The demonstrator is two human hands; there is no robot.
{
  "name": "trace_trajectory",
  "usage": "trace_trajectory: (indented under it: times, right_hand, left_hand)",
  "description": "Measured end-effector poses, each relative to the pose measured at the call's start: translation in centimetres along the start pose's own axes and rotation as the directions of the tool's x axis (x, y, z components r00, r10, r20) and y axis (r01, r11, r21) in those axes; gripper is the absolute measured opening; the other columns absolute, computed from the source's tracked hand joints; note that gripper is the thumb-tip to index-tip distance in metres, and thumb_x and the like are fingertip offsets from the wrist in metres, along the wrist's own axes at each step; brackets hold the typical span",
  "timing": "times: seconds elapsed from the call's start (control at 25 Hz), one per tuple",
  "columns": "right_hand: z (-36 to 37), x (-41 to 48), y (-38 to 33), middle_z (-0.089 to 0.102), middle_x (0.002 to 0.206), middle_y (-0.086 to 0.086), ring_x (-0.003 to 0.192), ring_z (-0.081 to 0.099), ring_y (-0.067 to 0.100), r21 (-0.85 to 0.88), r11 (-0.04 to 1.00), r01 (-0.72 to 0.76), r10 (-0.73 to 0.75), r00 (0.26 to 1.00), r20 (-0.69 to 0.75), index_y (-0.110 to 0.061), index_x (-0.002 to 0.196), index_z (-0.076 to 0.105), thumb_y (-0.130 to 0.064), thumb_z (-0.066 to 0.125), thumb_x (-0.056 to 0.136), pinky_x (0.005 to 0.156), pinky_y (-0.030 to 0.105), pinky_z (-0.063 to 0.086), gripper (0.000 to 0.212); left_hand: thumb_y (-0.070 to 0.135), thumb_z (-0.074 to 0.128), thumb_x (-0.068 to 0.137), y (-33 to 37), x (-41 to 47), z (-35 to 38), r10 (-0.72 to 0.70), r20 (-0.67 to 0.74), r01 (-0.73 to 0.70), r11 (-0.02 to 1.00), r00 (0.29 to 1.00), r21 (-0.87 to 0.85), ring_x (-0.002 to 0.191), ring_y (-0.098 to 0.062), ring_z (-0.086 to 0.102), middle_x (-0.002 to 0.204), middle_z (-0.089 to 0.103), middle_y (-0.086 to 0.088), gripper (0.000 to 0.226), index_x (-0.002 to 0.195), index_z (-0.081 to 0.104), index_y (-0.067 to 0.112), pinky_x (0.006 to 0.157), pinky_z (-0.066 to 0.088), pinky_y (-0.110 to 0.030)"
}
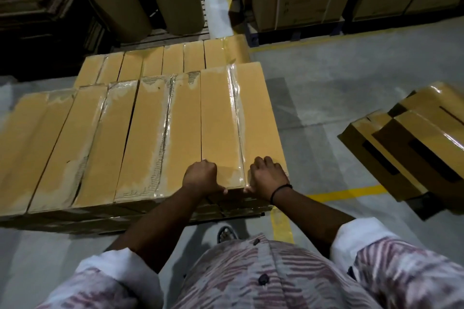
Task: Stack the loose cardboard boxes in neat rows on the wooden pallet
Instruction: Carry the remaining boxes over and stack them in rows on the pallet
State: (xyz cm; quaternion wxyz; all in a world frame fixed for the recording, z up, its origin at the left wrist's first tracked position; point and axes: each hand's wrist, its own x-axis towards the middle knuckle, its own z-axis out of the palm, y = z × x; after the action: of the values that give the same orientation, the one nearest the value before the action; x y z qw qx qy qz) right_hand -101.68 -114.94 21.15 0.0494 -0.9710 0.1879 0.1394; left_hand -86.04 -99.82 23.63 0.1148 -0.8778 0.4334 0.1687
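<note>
While rightmost in its row (100,138), box (241,118) with near end inside left grip (200,176) and right grip (268,176), both curled round it

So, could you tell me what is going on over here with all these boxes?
A person is stacking long cardboard boxes. The left hand and the right hand both grip the near end of the rightmost box on the top row. It lies alongside the others in the stack. A few loose boxes lie heaped on the floor to the right, not yet stacked.
</note>
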Motion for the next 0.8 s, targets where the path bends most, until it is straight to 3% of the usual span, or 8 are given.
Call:
trace_trajectory:
  times: [0.32,0.56,0.68,0.8]
  right_hand:
    - [-0.2,1.0,-1.6,0.045,0.132,0.019,0.120,0.044,0.044,-0.053,0.997,-0.050,0.052,0.998,0.036,-0.007,0.133,0.047,-0.069,0.064,0.079,0.090,0.055,0.047,0.084]
    - [-0.8,1.5,-1.3,0.044,0.126,0.014,0.116,0.045,0.038,-0.054,0.996,-0.072,0.074,0.997,0.027,-0.011,0.130,0.049,-0.089,0.056,0.066,0.089,0.052,0.045,0.101]
    - [-1.8,1.9,0.9,0.048,0.126,0.009,0.118,0.045,0.031,0.139,0.985,-0.102,0.097,0.995,0.038,-0.018,0.116,0.060,-0.100,0.028,0.066,0.094,0.049,0.043,0.101]
    - [-2.1,1.9,3.6,0.055,0.122,0.007,0.117,0.049,0.028,0.437,0.883,-0.169,0.188,0.982,0.001,-0.021,0.103,0.067,-0.079,0.035,0.091,0.096,0.041,0.045,0.067]
  left_hand:
    - [0.073,0.081,0.059,0.0,-0.1,-0.1,0.003,-0.029,-0.002,1.000,1.000,0.019,0.069,-0.019,0.060,0.084,0.066,-0.003,0.064,0.085,0.071,0.016,0.060,0.049,-0.028]
    - [0.071,0.083,0.060,0.6,0.2,-1.4,0.005,0.005,-0.006,0.999,1.000,0.052,0.067,-0.021,0.061,0.075,0.062,-0.003,0.064,0.084,0.071,0.013,0.063,0.053,-0.029]
    - [0.084,0.072,0.062,0.6,0.9,-2.2,-0.046,-0.050,0.045,0.999,0.998,-0.015,0.066,-0.019,0.058,0.072,0.059,-0.001,0.072,0.080,0.067,0.014,0.061,0.050,-0.028]
    - [0.083,0.060,0.075,0.9,2.1,-2.7,-0.065,-0.108,0.060,0.997,0.992,-0.053,0.070,-0.018,0.056,0.076,0.061,0.001,0.064,0.086,0.068,0.020,0.073,0.051,-0.034]
